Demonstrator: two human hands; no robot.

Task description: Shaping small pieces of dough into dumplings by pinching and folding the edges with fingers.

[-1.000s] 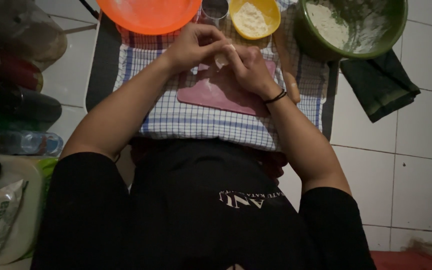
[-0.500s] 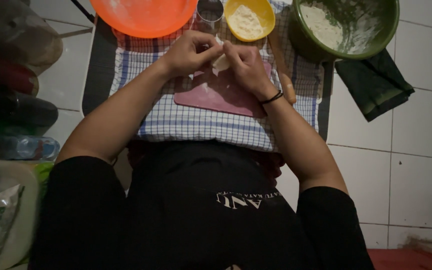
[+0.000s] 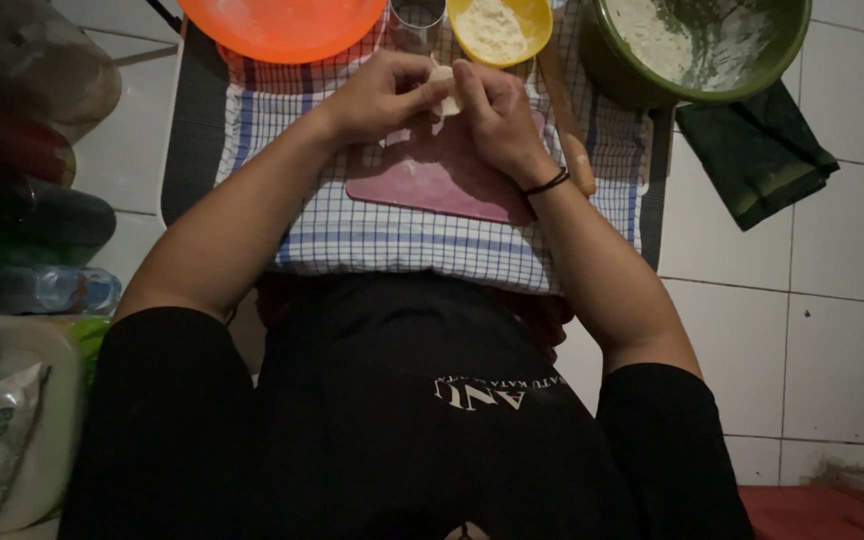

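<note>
Dough piece (image 3: 444, 92): small pale lump pinched between the fingertips of both hands, held just above the far edge of the pink board (image 3: 432, 180), near the middle of the cloth's far edge.
Left hand (image 3: 382, 95): curled, thumb and fingers grasping the left side of the dough piece.
Right hand (image 3: 497, 115): curled, fingertips grasping its right side; a dark band sits on the wrist.
Step in hand: by my reading, the dough piece is being shaped or pinched closed between the fingers.
Next move calls for: light, even pressure from both sides so the piece does not tear, and a bare spot on the board to set it down.
Pointing and long axis: the piece is mostly hidden by fingers; the part that shows runs roughly up and down in the view, but I cannot tell its true long axis.
Checked cloth (image 3: 402, 240): carries the board.
Far edge: orange bowl (image 3: 282, 25) at the left corner, yellow bowl (image 3: 500, 28) of flour mid-edge, green bowl (image 3: 697, 45) at the right.
Rolling pin (image 3: 567, 125): along the board's right edge.
</note>
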